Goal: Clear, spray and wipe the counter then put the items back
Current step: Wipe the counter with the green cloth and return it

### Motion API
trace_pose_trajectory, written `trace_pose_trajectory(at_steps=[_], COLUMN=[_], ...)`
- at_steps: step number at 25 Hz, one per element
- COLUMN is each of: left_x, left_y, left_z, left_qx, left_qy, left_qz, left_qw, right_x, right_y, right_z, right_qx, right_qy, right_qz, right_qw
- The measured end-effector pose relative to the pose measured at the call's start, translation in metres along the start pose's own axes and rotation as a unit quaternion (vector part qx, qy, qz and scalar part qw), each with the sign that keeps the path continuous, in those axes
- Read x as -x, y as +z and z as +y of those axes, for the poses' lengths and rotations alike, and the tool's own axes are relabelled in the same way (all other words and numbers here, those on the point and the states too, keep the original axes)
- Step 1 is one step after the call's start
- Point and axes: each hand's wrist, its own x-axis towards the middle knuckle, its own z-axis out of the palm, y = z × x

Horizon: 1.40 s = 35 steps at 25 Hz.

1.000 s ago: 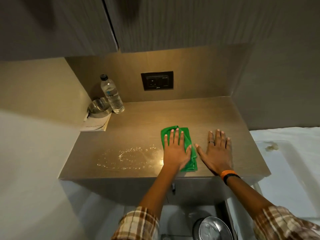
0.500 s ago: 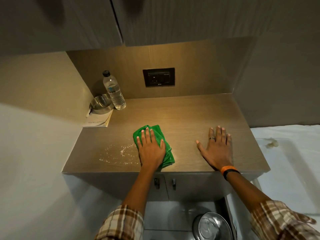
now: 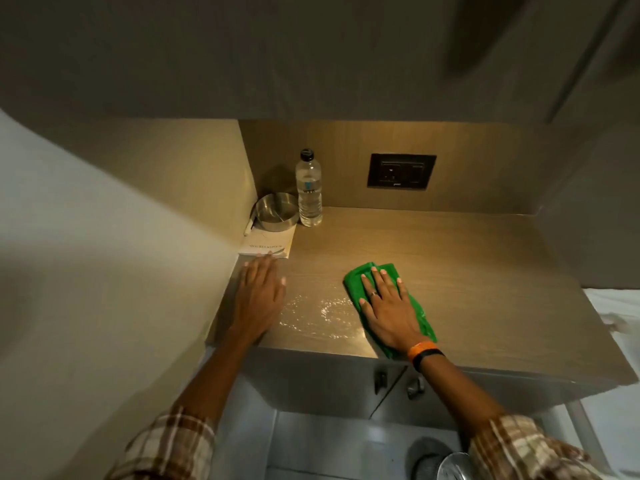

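Note:
My right hand (image 3: 388, 310), with a ring and an orange wristband, presses flat on a folded green cloth (image 3: 421, 318) near the front edge of the wooden counter (image 3: 467, 271). Left of the cloth, a patch of spray droplets (image 3: 311, 313) glistens on the surface. My left hand (image 3: 258, 299) lies flat and empty at the counter's left end, its fingertips just short of a white booklet (image 3: 268, 242). In the back left corner stand a steel bowl (image 3: 277, 211), resting on the booklet, and a clear water bottle (image 3: 309, 192).
A dark wall socket (image 3: 401, 170) sits in the back panel, under overhead cabinets. A wall bounds the counter on the left. Below the front edge are cabinet doors with small handles (image 3: 381, 379), and a steel bin lid (image 3: 453, 467) on the floor. White bedding (image 3: 616, 306) lies to the right.
The cloth has passed from my left hand to my right. My left hand has moved to the counter's left end, and the view has swung to the left.

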Motion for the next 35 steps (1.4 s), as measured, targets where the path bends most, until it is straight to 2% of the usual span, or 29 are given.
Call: trace_pose_trajectory(at_steps=[2,4,7,9,11,13,15,17,19,22,24,26,28,32,34,35], left_x=[-0.014,-0.023,-0.026,-0.028,-0.028,-0.03,-0.03,-0.029,-0.028,-0.028,-0.029,-0.029,-0.028,-0.03,-0.029,-0.03], left_y=[0.004,0.018,0.034,0.039,0.042,0.041,0.039,0.038,0.039,0.042,0.041,0.041,0.041,0.041,0.04,0.04], left_z=[-0.048,-0.063,-0.064,-0.07,-0.071,-0.07,-0.07,-0.072,-0.071,-0.069,-0.067,-0.068,-0.069,-0.073,-0.073,-0.073], left_qx=[-0.023,-0.03,-0.036,-0.04,-0.042,-0.042,-0.039,-0.039,-0.033,-0.041,-0.037,-0.033,-0.038,-0.034,-0.028,-0.023], left_qy=[0.002,0.034,0.055,0.05,0.048,0.053,0.057,0.057,0.054,0.045,0.044,0.046,0.05,0.062,0.061,0.061], left_qz=[-0.043,-0.076,-0.071,-0.059,-0.053,-0.052,-0.052,-0.048,-0.051,-0.051,-0.048,-0.047,-0.056,-0.069,-0.066,-0.063], left_qw=[0.999,0.996,0.995,0.996,0.997,0.996,0.996,0.996,0.997,0.997,0.997,0.997,0.996,0.995,0.996,0.996], right_x=[-0.007,-0.018,-0.069,-0.12,-0.16,-0.167,-0.136,-0.088,-0.037,0.009,0.003,-0.016,-0.033,-0.027,-0.009,0.002], right_y=[0.004,0.005,0.001,-0.005,-0.004,0.001,0.002,0.0,0.004,0.018,0.024,0.028,0.031,0.027,0.022,0.02], right_z=[-0.007,-0.006,0.006,0.007,-0.005,-0.027,-0.04,-0.032,-0.021,-0.035,-0.062,-0.093,-0.12,-0.125,-0.103,-0.092], right_qx=[0.016,0.02,0.019,0.009,0.014,0.026,0.044,0.042,0.035,0.03,0.012,0.003,0.005,0.047,0.049,0.046], right_qy=[0.04,0.067,0.135,0.152,0.122,0.032,-0.077,-0.103,-0.001,0.192,0.217,0.153,0.051,-0.131,-0.165,-0.149], right_qz=[0.018,0.025,0.035,0.03,0.009,-0.01,-0.037,-0.036,0.005,0.064,0.056,0.035,0.01,-0.037,-0.04,-0.036], right_qw=[0.999,0.997,0.99,0.988,0.992,0.999,0.995,0.993,0.999,0.979,0.974,0.988,0.999,0.99,0.984,0.987])
